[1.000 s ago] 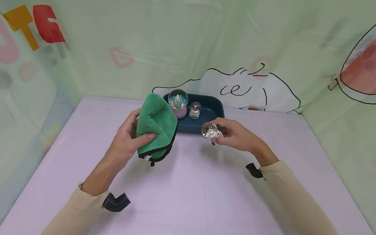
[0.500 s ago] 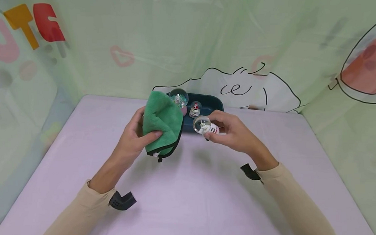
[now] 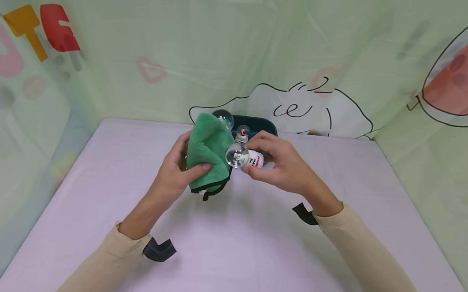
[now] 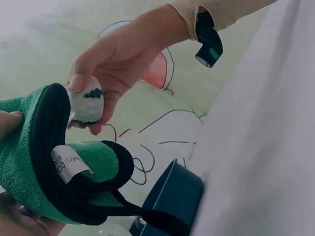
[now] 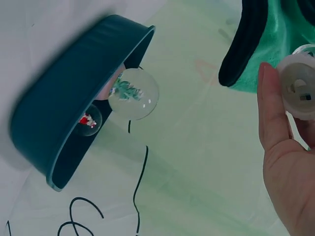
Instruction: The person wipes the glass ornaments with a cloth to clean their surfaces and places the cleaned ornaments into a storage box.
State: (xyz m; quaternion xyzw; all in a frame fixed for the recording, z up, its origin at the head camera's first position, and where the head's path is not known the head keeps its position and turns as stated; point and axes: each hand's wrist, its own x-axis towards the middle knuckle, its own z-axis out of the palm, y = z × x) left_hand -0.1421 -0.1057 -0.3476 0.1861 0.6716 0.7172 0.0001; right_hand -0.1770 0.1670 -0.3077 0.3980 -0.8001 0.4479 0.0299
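A folded green cloth [image 3: 208,151] with black edging is gripped by my left hand [image 3: 175,166], thumb across its front. My right hand [image 3: 280,163] pinches a small snow globe [image 3: 254,158] by its white base, tipped sideways with the clear ball toward the cloth. In the head view the ball meets the cloth's right edge; whether they touch I cannot tell. The right wrist view shows the underside of the globe's base [image 5: 299,86]. Green tree marks show on that base [image 4: 87,101] in the left wrist view. The cloth hides the left hand's other fingers.
Behind the hands, a dark blue tray [image 3: 258,123] stands against the printed backdrop. Inside are a larger glitter globe [image 5: 134,93] on a pink base and a small globe with a red figure [image 3: 242,131]. A lilac cloth covers the table [image 3: 231,252].
Both hands have drawn together: the left moved right with the green cloth, the right moved left with the snow globe. The cloth now covers more of the larger globe in the tray.
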